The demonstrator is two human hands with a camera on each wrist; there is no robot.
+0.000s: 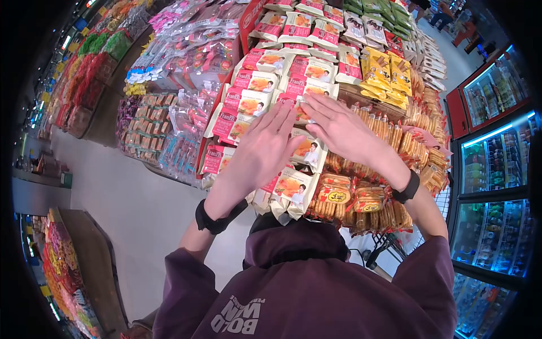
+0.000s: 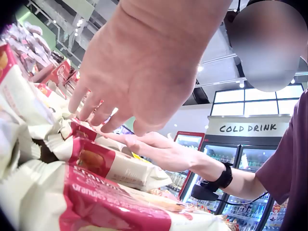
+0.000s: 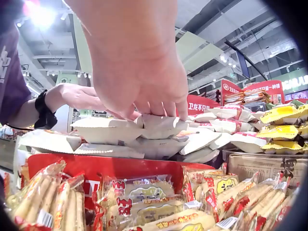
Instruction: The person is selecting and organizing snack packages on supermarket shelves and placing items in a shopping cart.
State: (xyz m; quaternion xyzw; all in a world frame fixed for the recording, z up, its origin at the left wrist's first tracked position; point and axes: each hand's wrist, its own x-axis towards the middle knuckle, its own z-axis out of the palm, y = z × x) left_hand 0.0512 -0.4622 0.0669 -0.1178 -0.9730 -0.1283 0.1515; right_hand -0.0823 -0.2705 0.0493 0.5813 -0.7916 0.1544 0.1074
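Both hands reach over stacked rows of pink-and-cream snack packets (image 1: 293, 189), printed with orange food pictures. My left hand (image 1: 265, 147) lies palm down over the left columns, fingers stretched forward. Beside it, my right hand (image 1: 350, 133) angles in from the right, its fingers extended over the same packets with the fingertips close to the left hand's. In the right wrist view, the right hand's fingertips (image 3: 156, 108) touch the upper packet (image 3: 161, 126). Seen from the left wrist, the left hand (image 2: 144, 72) is just above a packet (image 2: 113, 161), its fingers spread.
Bagged stick biscuits (image 1: 336, 195) fill the near right of the display, with yellow packets (image 1: 387, 73) behind them. Candy bags (image 1: 192, 113) stand to the left beyond a red divider (image 1: 248, 25). Lit drink fridges (image 1: 491, 164) line the right side.
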